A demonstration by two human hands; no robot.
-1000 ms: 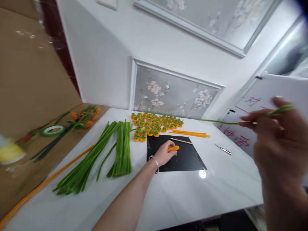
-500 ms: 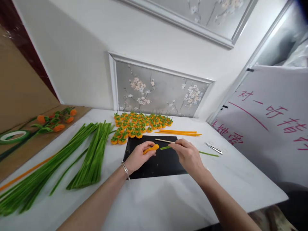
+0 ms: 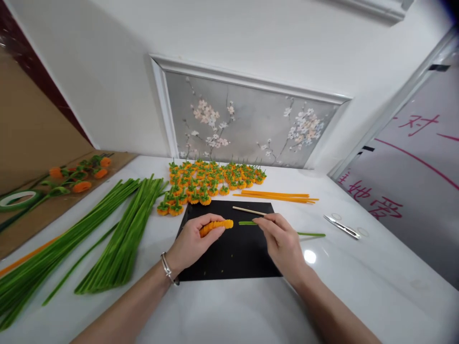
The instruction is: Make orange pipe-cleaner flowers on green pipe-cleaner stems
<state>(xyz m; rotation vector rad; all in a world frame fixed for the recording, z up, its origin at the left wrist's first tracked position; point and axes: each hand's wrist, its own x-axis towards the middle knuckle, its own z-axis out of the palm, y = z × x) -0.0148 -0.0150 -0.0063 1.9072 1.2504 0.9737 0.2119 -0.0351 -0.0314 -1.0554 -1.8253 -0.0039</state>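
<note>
— What can't you make out here?

— The green stem vanishes under the right hand, so its middle is hidden. The left hand covers the near end of the orange coil.

— And at the edges?

— The green stem bundle runs off the left edge, as does the tape roll. The red writing on the board is cut off on the right.

— The small orange pieces?

— Too small to count.
</note>
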